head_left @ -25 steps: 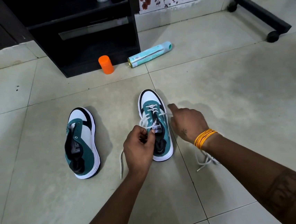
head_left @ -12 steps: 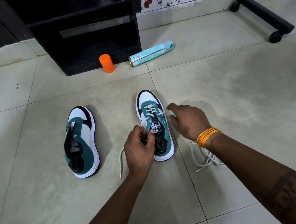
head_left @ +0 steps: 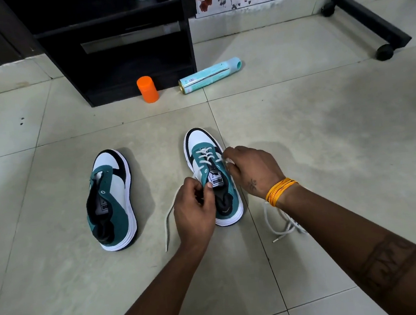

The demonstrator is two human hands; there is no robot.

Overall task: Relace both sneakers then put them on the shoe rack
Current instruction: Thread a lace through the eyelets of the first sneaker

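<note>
Left hand [head_left: 194, 209] pinched the white lace [head_left: 169, 227] at the near left side of the right sneaker [head_left: 212, 177]; right hand [head_left: 254, 170] had fingers curled on the lace at the shoe's right eyelets. Lace crossed only the front eyelets; a loose tail lay on the floor [head_left: 326, 125] under the right wrist. Left sneaker [head_left: 110, 199] sat unlaced, well apart to the left. Open tile right and near. Black rack [head_left: 120, 54], orange cap [head_left: 147, 89] and a spray can [head_left: 209, 75] lying on its side were beyond. Tongues read "PUMA".
</note>
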